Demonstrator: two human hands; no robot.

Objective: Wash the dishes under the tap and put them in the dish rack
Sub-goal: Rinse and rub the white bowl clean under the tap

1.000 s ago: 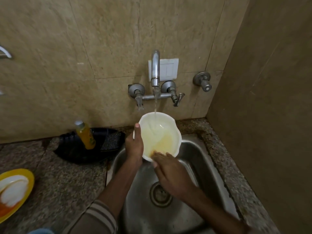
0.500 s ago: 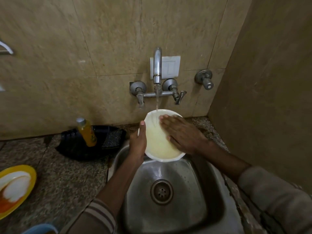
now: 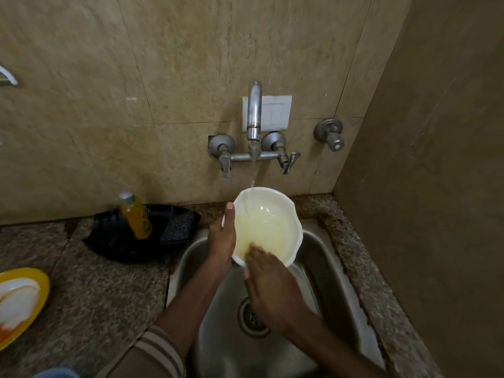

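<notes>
A white bowl (image 3: 268, 222) with a wavy rim is tilted under the running tap (image 3: 254, 113), above the steel sink (image 3: 321, 257). Water falls onto its far inner wall and yellowish water pools inside. My left hand (image 3: 222, 236) grips the bowl's left rim, thumb pointing up along the edge. My right hand (image 3: 270, 285) rests at the bowl's near rim, fingertips reaching inside it. No dish rack is visible.
A black tray (image 3: 114, 241) on the granite counter holds an orange soap bottle (image 3: 136, 215) and a dark sponge (image 3: 178, 223). A yellow plate (image 3: 41, 282) with a white dish on it sits at the left edge. A brown wall closes the right side.
My right hand moved from the bowl's far inner wall back down to its near rim. The bowl tilted a little more open toward me. My left hand kept its grip.
</notes>
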